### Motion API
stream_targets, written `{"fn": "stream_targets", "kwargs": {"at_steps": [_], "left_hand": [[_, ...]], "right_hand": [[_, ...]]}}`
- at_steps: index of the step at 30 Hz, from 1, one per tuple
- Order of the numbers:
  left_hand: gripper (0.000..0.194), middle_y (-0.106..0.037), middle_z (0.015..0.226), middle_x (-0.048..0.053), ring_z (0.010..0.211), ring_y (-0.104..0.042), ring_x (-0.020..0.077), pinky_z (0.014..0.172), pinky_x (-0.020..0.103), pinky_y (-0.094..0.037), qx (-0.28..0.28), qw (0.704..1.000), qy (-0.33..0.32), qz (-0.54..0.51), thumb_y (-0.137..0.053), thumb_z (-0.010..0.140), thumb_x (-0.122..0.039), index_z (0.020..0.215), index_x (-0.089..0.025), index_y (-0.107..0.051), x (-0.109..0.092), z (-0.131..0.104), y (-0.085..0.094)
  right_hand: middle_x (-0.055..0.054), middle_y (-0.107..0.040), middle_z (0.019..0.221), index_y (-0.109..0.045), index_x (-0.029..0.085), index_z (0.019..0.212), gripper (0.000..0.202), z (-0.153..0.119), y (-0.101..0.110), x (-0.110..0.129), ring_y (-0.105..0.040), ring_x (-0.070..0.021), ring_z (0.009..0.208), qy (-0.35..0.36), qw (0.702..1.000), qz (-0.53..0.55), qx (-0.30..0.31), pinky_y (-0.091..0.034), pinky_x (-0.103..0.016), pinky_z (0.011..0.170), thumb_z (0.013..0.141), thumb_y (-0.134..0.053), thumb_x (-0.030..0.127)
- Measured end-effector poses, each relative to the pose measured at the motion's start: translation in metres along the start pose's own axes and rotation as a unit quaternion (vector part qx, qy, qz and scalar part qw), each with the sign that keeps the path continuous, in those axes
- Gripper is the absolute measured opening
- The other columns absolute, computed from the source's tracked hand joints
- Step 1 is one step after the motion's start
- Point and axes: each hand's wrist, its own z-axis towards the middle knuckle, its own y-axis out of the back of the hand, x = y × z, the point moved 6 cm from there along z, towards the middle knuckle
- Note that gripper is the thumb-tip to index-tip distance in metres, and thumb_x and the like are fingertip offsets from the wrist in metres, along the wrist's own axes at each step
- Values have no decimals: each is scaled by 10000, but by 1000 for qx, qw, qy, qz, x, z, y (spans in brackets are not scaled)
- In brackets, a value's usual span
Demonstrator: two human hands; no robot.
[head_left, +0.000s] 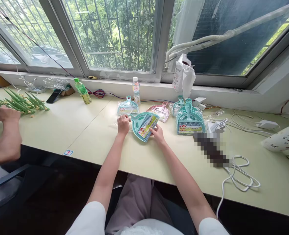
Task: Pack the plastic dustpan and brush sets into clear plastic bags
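- So the teal dustpan [137,128] is right between both hands, tilted, just above or on the worktop [90,138]; can't tell if it's touching.
- Left grip [123,124] is curled with its fingertips pinched at the handle end, so the pan sits just to its right.
- Right grip [157,133] is pinching the opposite side, thumb over the printed label [147,126]; the pan lies to its upper left. Fingers underneath are hidden.
- Just behind the pan: a wrapped teal set [128,108] and a pink dustpan [160,112].
- More wrapped teal pans [190,122] stand off to the right.
- Far left, a co-worker's hand [8,114] is by some green stalks [31,102].
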Motion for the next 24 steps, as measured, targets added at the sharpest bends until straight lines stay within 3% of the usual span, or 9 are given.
{"fn": "stream_targets", "kwargs": {"at_steps": [5,9,11,13,15,17,20,22,24], "left_hand": [[331,-590,1013,106,990,-515,261,874,410,-367,3,999,-23,-25,-407,859,-44,781,-214,-680,-11,0,4],[317,-584,1133,109,1108,-498,266,937,403,-362,4,996,-26,-83,-408,909,-148,1110,-232,-638,-27,0,13],[362,-493,1308,141,1254,-418,282,1014,418,-324,-52,994,29,-93,-429,922,-228,1269,-213,-532,-24,0,25],[432,-344,1444,176,1370,-294,299,1077,448,-263,-149,974,146,-91,-418,936,-301,1352,-187,-427,-6,-4,41],[473,-241,1498,192,1417,-223,298,1098,468,-243,-235,925,279,-108,-375,953,-356,1392,-182,-344,20,-11,52],[499,-232,1508,182,1411,-260,272,1081,445,-299,-261,872,371,-187,-344,961,-414,1410,-203,-290,44,-15,49],[538,-383,1442,157,1284,-466,231,964,369,-447,-142,792,400,-440,-295,953,-532,1399,-232,-310,55,-5,15],[601,-497,1359,154,1172,-567,229,873,348,-505,-17,713,363,-600,-285,931,-606,1396,-229,-344,39,3,-9],[610,-575,1280,150,1093,-612,225,827,332,-524,67,650,323,-685,-353,917,-604,1379,-208,-392,18,4,-24]], "right_hand": [[-35,-722,827,-538,203,1027,380,1,-3,-6,-701,-202,710,-13,1000,-2,11,-589,-322,593,713,-672,371],[-20,-721,804,-535,207,1027,416,2,-1,-8,-701,-197,696,-12,1000,16,-2,-596,-321,597,694,-697,396],[-18,-722,811,-537,206,1027,445,2,-1,-5,-704,-199,705,-6,999,44,-3,-604,-328,605,678,-717,414],[-25,-722,829,-538,202,1021,462,1,1,-2,-708,-205,729,0,997,78,-17,-612,-343,627,666,-735,424],[-36,-723,859,-536,200,1018,467,-1,3,0,-711,-209,765,4,993,109,-37,-618,-361,667,664,-745,422],[-42,-722,886,-532,198,1023,470,-2,5,1,-712,-210,796,4,990,131,-55,-620,-371,703,667,-750,415],[-47,-722,903,-529,197,1035,473,-2,7,1,-713,-209,806,-1,987,144,-67,-619,-374,724,671,-751,402],[-45,-722,894,-531,200,1031,462,-1,6,1,-714,-208,791,-1,988,139,-64,-618,-373,716,673,-752,392],[-39,-724,865,-535,202,1016,449,0,5,-1,-715,-208,766,-6,989,135,-56,-618,-371,700,668,-758,379]]}}
